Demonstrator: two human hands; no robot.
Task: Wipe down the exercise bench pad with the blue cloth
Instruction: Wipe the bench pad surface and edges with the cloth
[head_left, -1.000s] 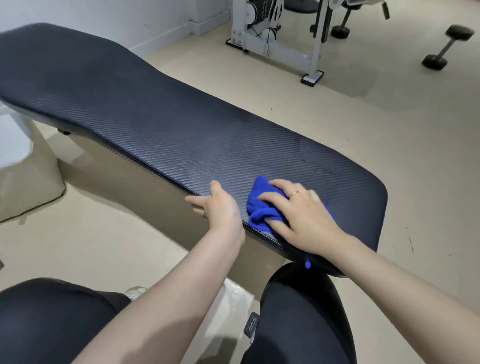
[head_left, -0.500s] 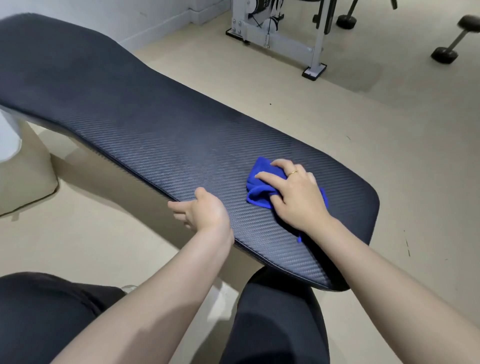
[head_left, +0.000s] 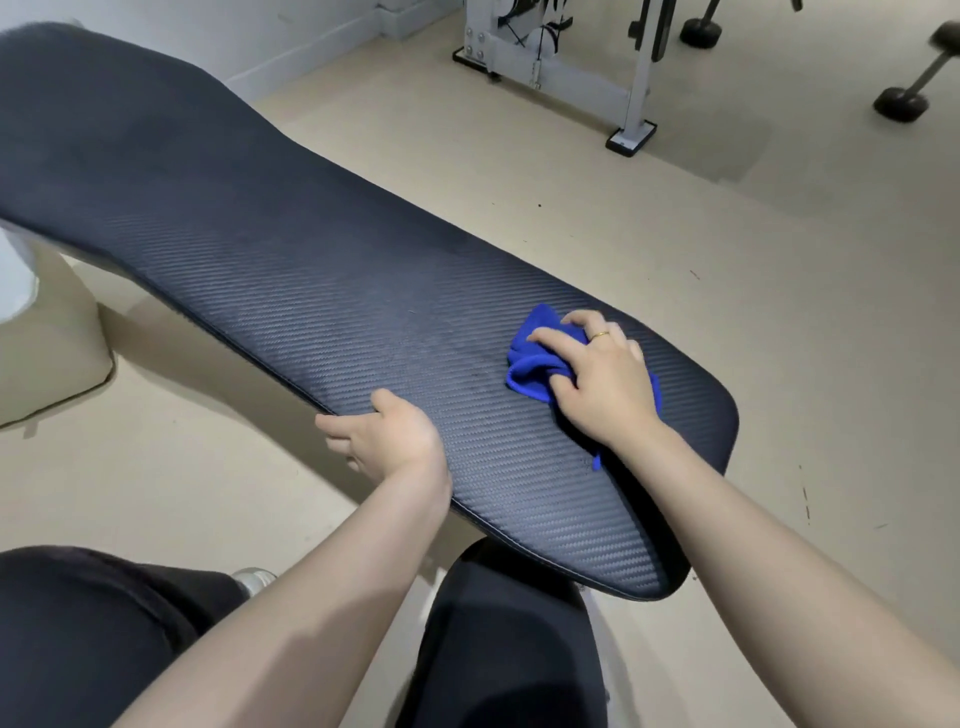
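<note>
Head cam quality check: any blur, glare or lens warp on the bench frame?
Head view: the bench pad bows from wide-angle distortion, and its far left end goes soft. The dumbbell at top right is smeared. Pad weave near the blue cloth and right hand stays crisp, with a mild sheen and no hard glare. Soft shadows sit under the pad.

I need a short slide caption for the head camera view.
Right hand presses a blue cloth on the bench pad while the left hand grips its near edge.
</note>
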